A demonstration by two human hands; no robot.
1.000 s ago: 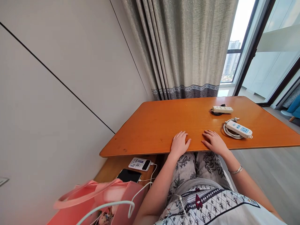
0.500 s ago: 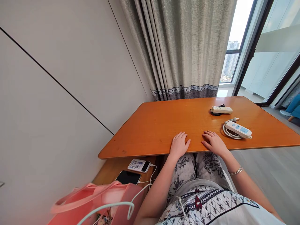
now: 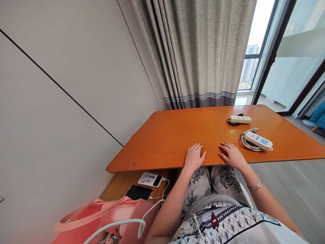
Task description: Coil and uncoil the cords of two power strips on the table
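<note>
Rests left hand (image 3: 194,157) and right hand (image 3: 232,155) palm-down on desk (image 3: 175,132), with each grip released; has white power strip (image 3: 259,140) at right hand's two o'clock, cream power strip (image 3: 240,119) beyond, between twelve and one.

Pale wall (image 3: 63,152), dark slanting seam (image 3: 76,101); grey-beige curtain (image 3: 203,51) beside bright window (image 3: 261,23); grey floor (image 3: 291,186); blue furniture (image 3: 318,117) far right.

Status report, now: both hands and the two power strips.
Left hand and right hand flat on wooden table, holding nothing. White-corded power strip beside right hand, not touching, nothing between them. Black-corded power strip farther back.
</note>
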